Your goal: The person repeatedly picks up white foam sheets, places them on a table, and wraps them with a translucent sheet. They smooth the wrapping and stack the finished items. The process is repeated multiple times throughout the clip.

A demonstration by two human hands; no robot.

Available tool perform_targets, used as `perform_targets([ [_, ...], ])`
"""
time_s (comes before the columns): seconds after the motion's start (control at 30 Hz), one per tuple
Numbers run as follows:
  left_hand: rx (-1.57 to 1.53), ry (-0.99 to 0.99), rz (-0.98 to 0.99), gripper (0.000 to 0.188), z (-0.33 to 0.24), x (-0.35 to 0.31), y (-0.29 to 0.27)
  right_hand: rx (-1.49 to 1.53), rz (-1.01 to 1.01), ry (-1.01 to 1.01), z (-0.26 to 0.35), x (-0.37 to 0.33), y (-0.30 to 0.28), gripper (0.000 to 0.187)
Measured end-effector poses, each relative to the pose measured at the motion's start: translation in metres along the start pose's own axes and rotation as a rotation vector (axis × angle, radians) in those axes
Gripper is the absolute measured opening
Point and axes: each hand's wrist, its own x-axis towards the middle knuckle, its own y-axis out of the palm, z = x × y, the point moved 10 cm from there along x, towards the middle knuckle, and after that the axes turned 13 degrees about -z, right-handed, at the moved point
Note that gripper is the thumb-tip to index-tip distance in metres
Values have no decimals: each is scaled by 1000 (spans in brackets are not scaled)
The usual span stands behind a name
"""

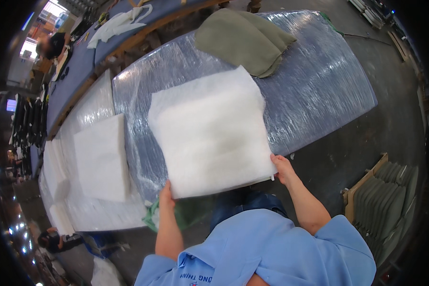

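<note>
Your left hand [166, 195] pinches the near-left corner of the white wadding sheet [209, 131] at 7 o'clock, and your right hand [283, 168] pinches its near-right corner at 4 o'clock, both forearms reaching up from below. The sheet is square, fluffy and faintly smudged, lying flat on the plastic-wrapped table [314, 86]. An olive cover [243, 40] lies beyond at 12 o'clock.

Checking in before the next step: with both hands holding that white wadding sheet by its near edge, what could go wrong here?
The white wadding sheet is held only at its near corners by the left hand and right hand, so it may sag or tear. Its far edge nearly touches the olive fabric piece and could snag it. The plastic-wrapped table looks slippery.
</note>
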Motion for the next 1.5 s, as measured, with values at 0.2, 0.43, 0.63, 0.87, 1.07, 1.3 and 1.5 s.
perform_targets([
  [0.2,111,319,-113,29,-21,14,-4,224,-116,34,-8,14,-8,14],
  [0.43,422,825,-287,25,-46,10,-12,101,-266,-118,-26,30,-23,20],
  [0.63,570,862,-378,29,-53,10,-10,62,-305,-199,-44,40,-14,20],
  [0.87,538,850,-495,32,-76,-22,-57,-144,-401,-460,43,-4,-56,26],
  [1.07,695,869,-333,41,-42,-50,5,-393,-92,-583,24,-46,8,47],
  [1.3,735,526,-334,65,-31,-27,5,-683,-129,-459,22,-53,40,41],
  [1.5,671,411,-386,76,-34,-23,-11,-299,82,-169,-3,-25,35,44],
])
